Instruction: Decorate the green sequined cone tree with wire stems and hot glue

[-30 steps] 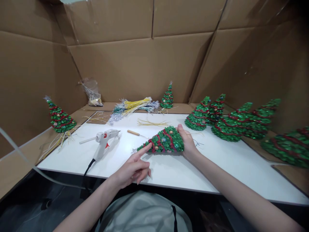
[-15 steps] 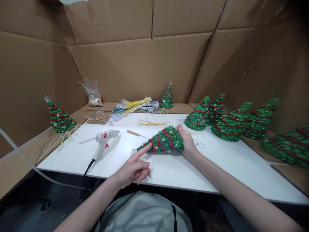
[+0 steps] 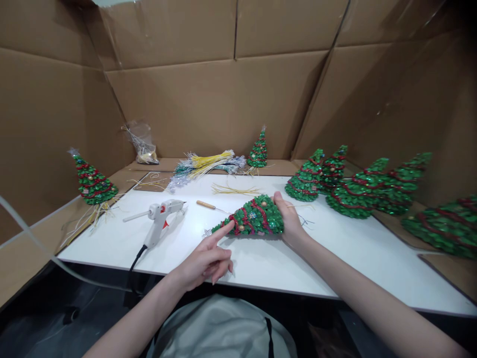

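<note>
A small green Christmas tree (image 3: pixel 257 217), wound with red garland and dotted with little baubles, lies tilted on its side above the white board. Its silver star (image 3: pixel 207 232) points left. My right hand (image 3: pixel 289 217) grips the tree at its wide base, with the thumb up and most fingers hidden behind it. My left hand (image 3: pixel 208 261) holds nothing. Its index finger stretches out and touches the garland near the tip, while the other fingers are loosely bent. Behind the tree's tip lies a wooden-handled awl-like tool (image 3: pixel 205 204), its thin metal end partly hidden.
A glue gun (image 3: pixel 160 221) lies left on the white board (image 3: pixel 261 268). Bundled wire ties (image 3: pixel 208 164) and a plastic bag (image 3: pixel 143 144) sit at the back. Several decorated trees (image 3: pixel 357 191) stand right, another tree (image 3: pixel 93 181) at left. Cardboard walls (image 3: pixel 208 99) enclose the board.
</note>
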